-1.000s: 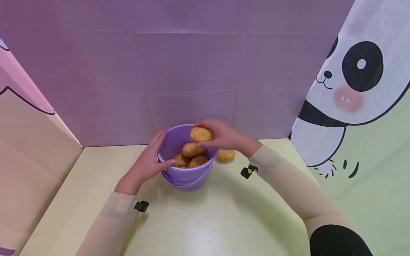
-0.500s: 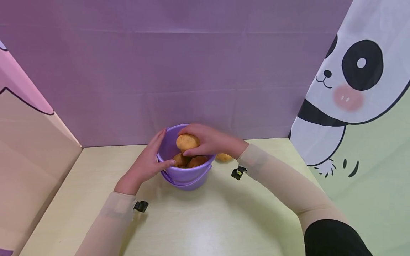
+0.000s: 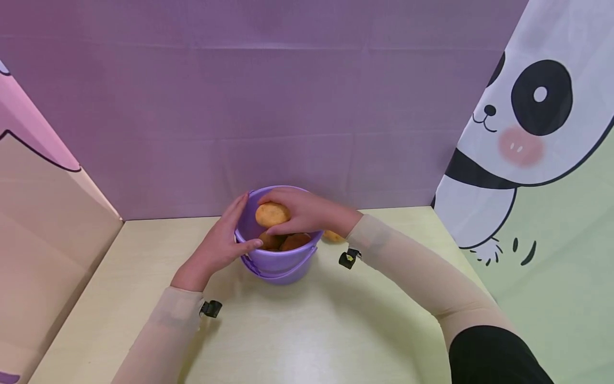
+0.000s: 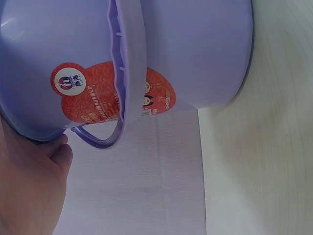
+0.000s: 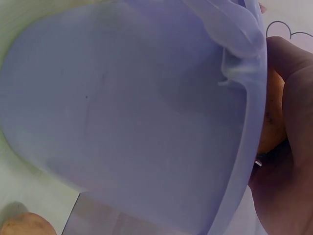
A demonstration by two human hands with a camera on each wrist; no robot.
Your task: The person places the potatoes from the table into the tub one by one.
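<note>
A purple bucket [image 3: 283, 266] stands upright on the table, with several potatoes [image 3: 295, 242] inside. My left hand [image 3: 213, 250] grips its left rim, the thumb over the near edge; the left wrist view shows fingers touching the rim beside a red label [image 4: 93, 95]. Within the bucket's mouth, my right hand [image 3: 307, 210] holds a potato [image 3: 272, 214] between thumb and fingers, above the other potatoes. The bucket wall hides much of that potato in the right wrist view. Another potato [image 3: 333, 236] lies on the table to the right, partly covered by the right wrist.
The pale wooden table [image 3: 288, 330] runs back to a purple cloth backdrop [image 3: 288, 106]. A panda-printed panel [image 3: 542, 133] stands on the right, and a pink and beige panel [image 3: 48, 213] on the left. The bucket's handle [image 4: 129, 63] hangs down its near side.
My right hand has carried the potato left and down, from the bucket's right rim into its mouth. The left hand has stayed on the rim.
</note>
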